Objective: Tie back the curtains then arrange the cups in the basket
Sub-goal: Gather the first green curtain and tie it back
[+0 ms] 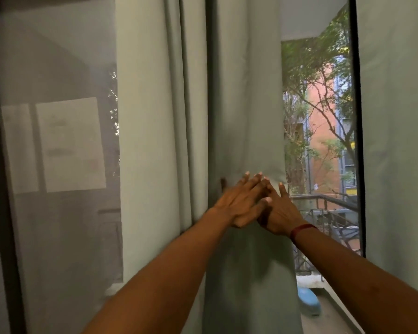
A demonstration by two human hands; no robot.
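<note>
Left hand (237, 208): fingers straight, flat against left curtain (239, 104), lying over the other hand's fingers; grips nothing.
Right hand (279, 213): also straight-fingered, flat on the same fold near its window edge; holds nothing.
Left curtain: grey-green panel bunched in folds mid-frame, between mesh screen (58, 141) and the open gap. Judged soft, limp and fairly weighty, so it slumps unless gathered. Best hold is probably round the whole bunch at hand height, not one fold.
Right curtain (396, 116): hangs flat, cut off by the frame edge.
Mesh screen: pale sheets behind it, unreadable.
Hidden: no tieback or hook visible; cups and basket out of view; curtain top and hem cut off.
Blue object (308, 302): blurred, unidentifiable.
Wrist band (301, 231): red, on the right wrist.
Dark mark (223, 183): beside the left fingertips; shadow or not, cannot tell.
</note>
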